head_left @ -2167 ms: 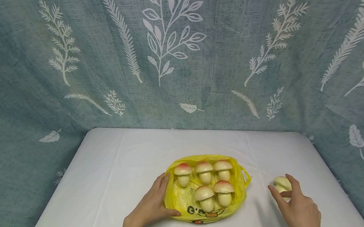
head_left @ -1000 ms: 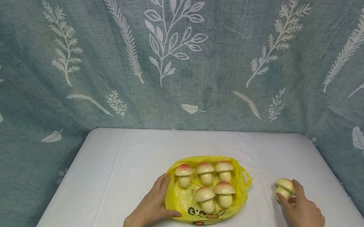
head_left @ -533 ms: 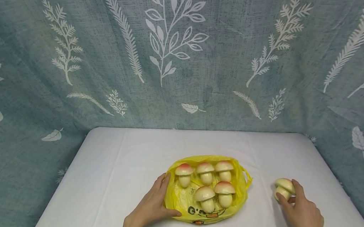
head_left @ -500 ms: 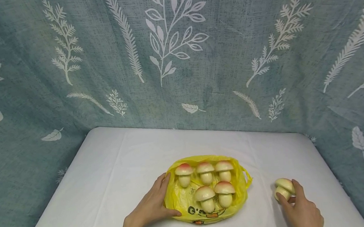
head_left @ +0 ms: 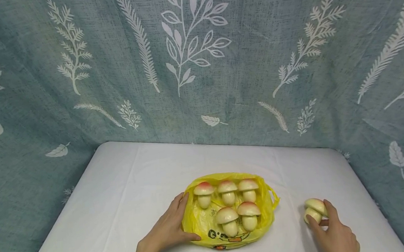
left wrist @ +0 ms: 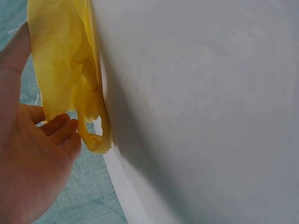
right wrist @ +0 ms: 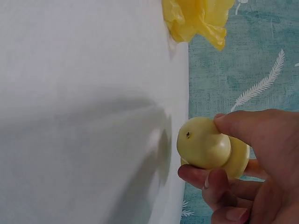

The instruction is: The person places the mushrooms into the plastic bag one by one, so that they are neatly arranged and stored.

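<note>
While the left hand [head_left: 167, 231] lies on the near left edge of the yellow plastic bag [head_left: 199, 221], fingers straight along its rim and thumb pressing the front, the bag lies flat on the white table [head_left: 129, 195] as a bed for five toy mushrooms [head_left: 227, 221]: three in a row on the far side, two nearer the hands, all stem-down. Well to the right of the bag, the right hand [head_left: 333, 232] pinches a sixth mushroom [head_left: 314, 209] between thumb and curled fingers. It is pale yellow, smooth, with a rounded cap and thick stem, tipped on its side; from the right wrist its stem end [right wrist: 204, 142] shows a small dark dot.
</note>
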The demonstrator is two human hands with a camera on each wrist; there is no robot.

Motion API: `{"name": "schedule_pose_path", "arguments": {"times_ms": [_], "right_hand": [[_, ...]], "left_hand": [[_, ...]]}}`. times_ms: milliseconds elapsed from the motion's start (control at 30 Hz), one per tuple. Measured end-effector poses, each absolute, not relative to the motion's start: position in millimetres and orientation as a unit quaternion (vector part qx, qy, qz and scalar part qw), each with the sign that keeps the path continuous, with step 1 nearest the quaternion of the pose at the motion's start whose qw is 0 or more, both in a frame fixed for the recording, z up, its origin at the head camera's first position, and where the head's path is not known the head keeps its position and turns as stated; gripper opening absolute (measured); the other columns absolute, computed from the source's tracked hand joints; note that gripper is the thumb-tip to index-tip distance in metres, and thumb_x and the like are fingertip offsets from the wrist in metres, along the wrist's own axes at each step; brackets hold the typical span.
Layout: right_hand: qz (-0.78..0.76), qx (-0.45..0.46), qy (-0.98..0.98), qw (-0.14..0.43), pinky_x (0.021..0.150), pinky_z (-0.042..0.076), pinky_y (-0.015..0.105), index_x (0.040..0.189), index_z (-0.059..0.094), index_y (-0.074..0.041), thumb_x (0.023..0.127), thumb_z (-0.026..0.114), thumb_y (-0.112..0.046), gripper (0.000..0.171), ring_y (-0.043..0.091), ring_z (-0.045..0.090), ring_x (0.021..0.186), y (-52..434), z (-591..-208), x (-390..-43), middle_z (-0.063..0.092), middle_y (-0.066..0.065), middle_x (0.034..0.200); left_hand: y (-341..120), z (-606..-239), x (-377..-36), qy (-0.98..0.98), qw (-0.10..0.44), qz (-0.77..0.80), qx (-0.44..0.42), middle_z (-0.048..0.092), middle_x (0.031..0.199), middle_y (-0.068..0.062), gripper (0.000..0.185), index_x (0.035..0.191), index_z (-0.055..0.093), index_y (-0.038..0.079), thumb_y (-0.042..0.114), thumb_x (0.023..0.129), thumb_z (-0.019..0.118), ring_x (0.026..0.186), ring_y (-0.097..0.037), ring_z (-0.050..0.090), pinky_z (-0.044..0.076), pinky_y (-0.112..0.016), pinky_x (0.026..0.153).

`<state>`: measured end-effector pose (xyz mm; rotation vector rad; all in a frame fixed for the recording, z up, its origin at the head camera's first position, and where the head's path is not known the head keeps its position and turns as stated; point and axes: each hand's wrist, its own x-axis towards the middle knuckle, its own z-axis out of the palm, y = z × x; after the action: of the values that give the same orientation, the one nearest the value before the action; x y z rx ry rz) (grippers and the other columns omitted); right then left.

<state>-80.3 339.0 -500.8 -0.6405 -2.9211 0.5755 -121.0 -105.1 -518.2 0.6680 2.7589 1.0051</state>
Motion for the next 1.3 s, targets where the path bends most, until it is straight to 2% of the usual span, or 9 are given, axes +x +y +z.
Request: {"name": "schedule_pose_path", "arguments": {"times_ms": [267,433,800,1300], "right_hand": [[0.201,-0.205,-0.956,0.063,0.046,0.040,0.035,0.151,0.030,-0.007,0.093,0.060,-0.055,0.081,0.024,0.059,0.054,329.9,-489.8,-76.2,0.070,0.024,0.101],[0.197,-0.196,-0.957,0.086,0.046,0.040,0.036,0.152,0.031,-0.008,0.093,0.065,-0.049,0.079,0.024,0.059,0.053,319.7,-480.3,-72.6,0.070,0.024,0.102],[0.206,-0.132,-0.961,0.132,0.043,0.038,0.032,0.150,0.035,-0.010,0.090,0.073,-0.035,0.075,0.012,0.050,0.046,294.6,-463.1,-65.8,0.072,0.022,0.097],[0.246,-0.087,-0.957,0.124,0.045,0.038,0.028,0.150,0.037,-0.016,0.091,0.071,-0.041,0.073,0.010,0.049,0.046,262.2,-450.3,-68.5,0.074,0.014,0.095]], "left_hand": [[-105.1,-518.3,-121.2,0.914,0.065,0.334,0.223,0.019,0.160,-0.017,0.126,0.159,0.014,0.005,0.061,0.069,0.083,0.144,-0.033,0.026,0.035,-0.051,0.109],[-105.3,-517.9,-120.8,0.914,0.063,0.333,0.223,0.019,0.160,-0.017,0.126,0.159,0.013,0.005,0.060,0.069,0.083,0.144,-0.033,0.025,0.034,-0.050,0.110],[-105.1,-518.5,-120.5,0.915,0.063,0.332,0.221,0.019,0.159,-0.017,0.127,0.159,0.013,0.006,0.061,0.069,0.083,0.144,-0.033,0.026,0.035,-0.050,0.110],[-106.0,-518.6,-121.0,0.916,0.063,0.327,0.221,0.019,0.160,-0.017,0.127,0.159,0.013,0.007,0.062,0.069,0.082,0.144,-0.033,0.026,0.035,-0.050,0.110]]}}
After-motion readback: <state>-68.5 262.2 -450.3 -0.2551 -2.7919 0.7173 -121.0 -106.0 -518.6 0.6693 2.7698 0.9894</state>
